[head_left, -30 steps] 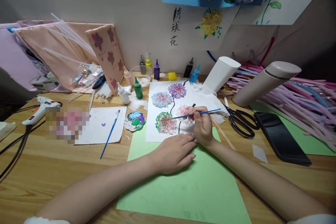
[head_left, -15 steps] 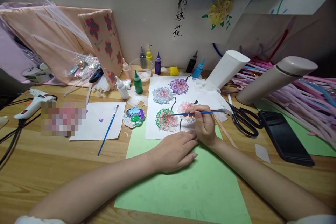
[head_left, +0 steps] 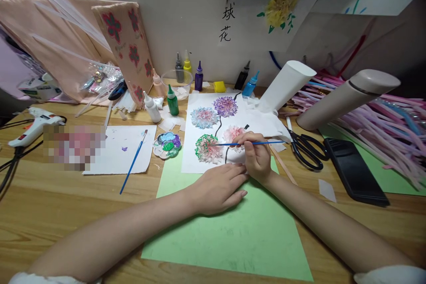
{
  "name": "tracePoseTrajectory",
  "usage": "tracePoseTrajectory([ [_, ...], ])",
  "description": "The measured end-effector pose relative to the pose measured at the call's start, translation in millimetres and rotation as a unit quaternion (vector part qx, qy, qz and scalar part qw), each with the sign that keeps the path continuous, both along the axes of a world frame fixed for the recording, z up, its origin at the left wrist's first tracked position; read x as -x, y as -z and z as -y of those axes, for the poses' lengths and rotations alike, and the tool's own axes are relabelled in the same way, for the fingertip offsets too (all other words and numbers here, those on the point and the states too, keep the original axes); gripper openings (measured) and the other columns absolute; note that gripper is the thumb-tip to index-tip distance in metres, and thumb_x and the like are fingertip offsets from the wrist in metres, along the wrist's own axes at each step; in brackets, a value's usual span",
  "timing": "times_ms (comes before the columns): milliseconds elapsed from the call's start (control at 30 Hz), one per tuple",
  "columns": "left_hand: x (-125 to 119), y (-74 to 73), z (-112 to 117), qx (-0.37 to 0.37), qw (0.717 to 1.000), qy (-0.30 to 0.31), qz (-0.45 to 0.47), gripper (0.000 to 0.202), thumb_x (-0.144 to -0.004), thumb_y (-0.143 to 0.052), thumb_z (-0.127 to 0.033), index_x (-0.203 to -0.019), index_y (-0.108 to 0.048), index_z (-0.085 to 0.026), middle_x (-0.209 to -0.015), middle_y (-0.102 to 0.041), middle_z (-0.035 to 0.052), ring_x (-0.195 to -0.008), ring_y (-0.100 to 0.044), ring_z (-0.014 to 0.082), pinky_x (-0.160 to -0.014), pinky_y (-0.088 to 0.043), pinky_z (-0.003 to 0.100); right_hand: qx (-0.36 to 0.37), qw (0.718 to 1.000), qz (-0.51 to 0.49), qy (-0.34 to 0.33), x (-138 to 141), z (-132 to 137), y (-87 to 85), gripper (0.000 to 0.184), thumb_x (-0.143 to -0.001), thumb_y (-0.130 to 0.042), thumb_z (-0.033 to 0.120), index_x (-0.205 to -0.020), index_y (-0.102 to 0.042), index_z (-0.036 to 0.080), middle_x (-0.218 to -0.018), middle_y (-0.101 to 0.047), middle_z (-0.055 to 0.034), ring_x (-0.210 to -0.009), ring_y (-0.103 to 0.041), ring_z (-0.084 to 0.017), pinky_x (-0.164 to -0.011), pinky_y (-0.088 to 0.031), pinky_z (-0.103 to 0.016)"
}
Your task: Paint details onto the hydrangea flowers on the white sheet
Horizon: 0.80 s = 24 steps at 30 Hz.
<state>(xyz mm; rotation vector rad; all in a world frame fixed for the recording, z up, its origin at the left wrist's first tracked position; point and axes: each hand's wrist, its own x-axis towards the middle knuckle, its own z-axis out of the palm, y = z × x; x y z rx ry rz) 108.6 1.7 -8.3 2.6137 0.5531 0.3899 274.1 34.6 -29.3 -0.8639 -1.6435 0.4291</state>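
A white sheet [head_left: 259, 120] with several tissue-paper flowers lies on the wooden desk, partly over a green sheet [head_left: 233, 235]. My right hand [head_left: 257, 156] pinches a thin blue paintbrush [head_left: 266, 143]; its tip touches the right edge of the green-rimmed pink flower [head_left: 207, 149]. My left hand [head_left: 218, 188] lies flat with fingers stretched out on the lower edge of the white sheet and the green sheet, holding nothing. A flower-shaped paint palette [head_left: 167, 145] sits just left of the white sheet.
A second blue brush [head_left: 133, 162] lies on another white paper [head_left: 109, 159]. Paint bottles [head_left: 172, 101] stand at the back. Black scissors [head_left: 304, 148], a phone [head_left: 356, 171], a lamp [head_left: 346, 97] and pipe cleaners [head_left: 389, 120] are at the right. A glue gun [head_left: 33, 125] lies at the left.
The brush tip has slid left from the pink flower to the green-rimmed one. My head has tilted down a little, so the scene sits higher. My left hand stays flat.
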Motion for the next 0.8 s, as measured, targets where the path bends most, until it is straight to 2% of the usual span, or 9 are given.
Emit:
tracePoseTrajectory([
  [100, -0.3, 0.0, -0.1, -0.001, 1.0, 0.0, -0.002, 0.039, -0.098, -0.035, -0.035, -0.123, -0.053, -0.01, -0.126, -0.057, 0.0132, -0.117, -0.051, 0.0251, -0.105, -0.039, 0.037, -0.001, 0.999, 0.035, -0.005, -0.3, 0.0, -1.2, 0.014, -0.094, -0.041, 0.02, -0.095, -0.055, 0.023, -0.085, -0.06, -0.0031, -0.081, -0.06, -0.018, -0.075, -0.048, -0.037],
  [267, -0.2, 0.2, 0.6, -0.005, 1.0, 0.002, 0.002, 0.042, -0.098, -0.035, -0.033, -0.128, -0.049, -0.009, -0.134, -0.051, 0.0137, -0.122, -0.047, 0.0252, -0.107, -0.036, 0.037, -0.035, 0.999, -0.017, 0.005, -0.2, 0.0, -2.0, 0.016, -0.095, -0.038, 0.021, -0.092, -0.053, 0.022, -0.08, -0.059, -0.0022, -0.076, -0.059, -0.018, -0.074, -0.047, -0.038],
  [433, -0.5, -1.1, 0.2, 0.0, 1.0, 0.002, -0.009, 0.039, -0.097, -0.035, -0.034, -0.123, -0.053, -0.01, -0.125, -0.057, 0.0122, -0.113, -0.052, 0.0254, -0.101, -0.041, 0.037, -0.041, 0.998, 0.042, -0.021, 0.1, 0.9, -3.5, 0.015, -0.094, -0.039, 0.019, -0.094, -0.054, 0.022, -0.082, -0.06, -0.0033, -0.079, -0.06, -0.018, -0.074, -0.047, -0.037],
  [667, -0.7, 0.1, 0.2, -0.009, 1.0, 0.001, -0.001, 0.039, -0.098, -0.035, -0.034, -0.124, -0.052, -0.01, -0.127, -0.056, 0.013, -0.117, -0.05, 0.025, -0.105, -0.037, 0.036, 0.002, 1.0, 0.02, -0.012, -0.3, 1.3, -2.6, 0.016, -0.095, -0.039, 0.02, -0.094, -0.055, 0.023, -0.086, -0.061, -0.0032, -0.083, -0.061, -0.018, -0.077, -0.047, -0.038],
  [800, 0.1, 0.9, 0.8, -0.003, 1.0, 0.003, 0.002, 0.041, -0.098, -0.034, -0.034, -0.128, -0.049, -0.01, -0.132, -0.053, 0.0131, -0.12, -0.049, 0.0252, -0.106, -0.037, 0.037, -0.03, 0.999, -0.021, -0.005, 0.4, 1.8, -2.6, 0.018, -0.095, -0.037, 0.022, -0.092, -0.055, 0.023, -0.082, -0.06, -0.0026, -0.078, -0.059, -0.017, -0.075, -0.047, -0.037],
])
